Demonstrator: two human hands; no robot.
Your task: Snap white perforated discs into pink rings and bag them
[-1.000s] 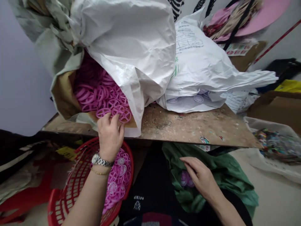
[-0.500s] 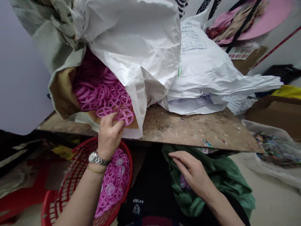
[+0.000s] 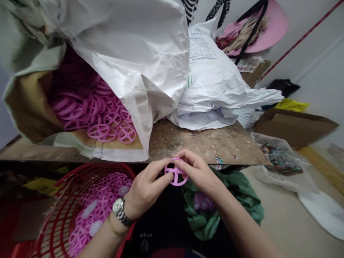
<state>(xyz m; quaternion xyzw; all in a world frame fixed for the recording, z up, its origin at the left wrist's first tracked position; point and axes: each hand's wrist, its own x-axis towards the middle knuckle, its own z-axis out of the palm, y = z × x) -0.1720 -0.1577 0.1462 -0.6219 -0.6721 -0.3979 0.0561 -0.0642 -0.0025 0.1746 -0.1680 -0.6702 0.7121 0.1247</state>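
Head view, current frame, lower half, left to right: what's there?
Red basket → left hand → pink spoked ring, held by both hands → right hand → translucent bin. Green cloth left out: it overlaps the right arm.

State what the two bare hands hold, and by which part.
A pink, round, spoked plastic wheel: the left hand grips its left rim, the right hand its upper right rim.

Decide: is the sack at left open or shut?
Open: the sack gapes at its mouth, showing pink spoked rings inside and on its lower lip.
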